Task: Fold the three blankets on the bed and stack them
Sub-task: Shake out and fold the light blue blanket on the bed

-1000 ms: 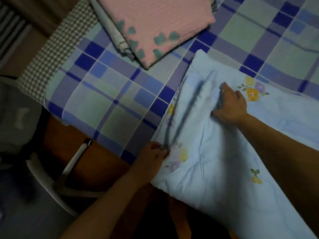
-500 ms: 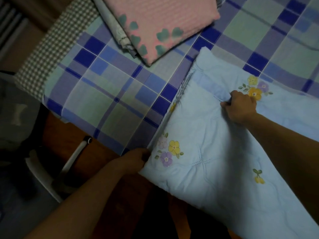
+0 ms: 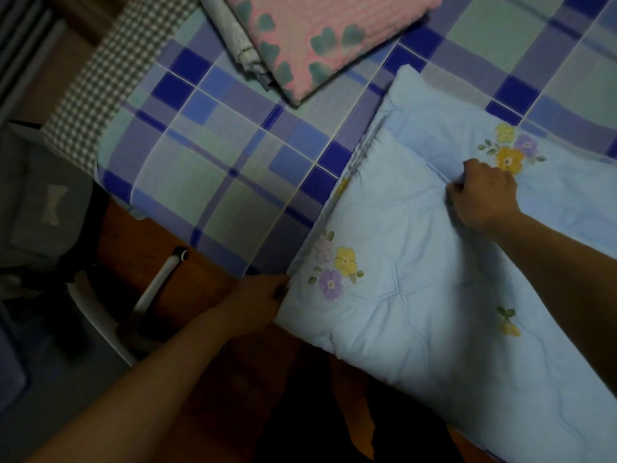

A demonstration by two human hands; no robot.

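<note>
Right hand (image 3: 482, 195) pinches a fold of the pale-blue quilted floral blanket (image 3: 417, 295). Left hand (image 3: 257, 304) grips its near corner, fingers tucked beneath.

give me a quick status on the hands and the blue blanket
Left hand grips blue blanket corner at bed edge. Right hand pinches its top fold. Pink blanket lies folded, apart. Nothing in the way.

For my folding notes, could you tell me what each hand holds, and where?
Both hold the light blue blanket: the left hand at its near corner, the right hand pinching a fold on top.
</note>
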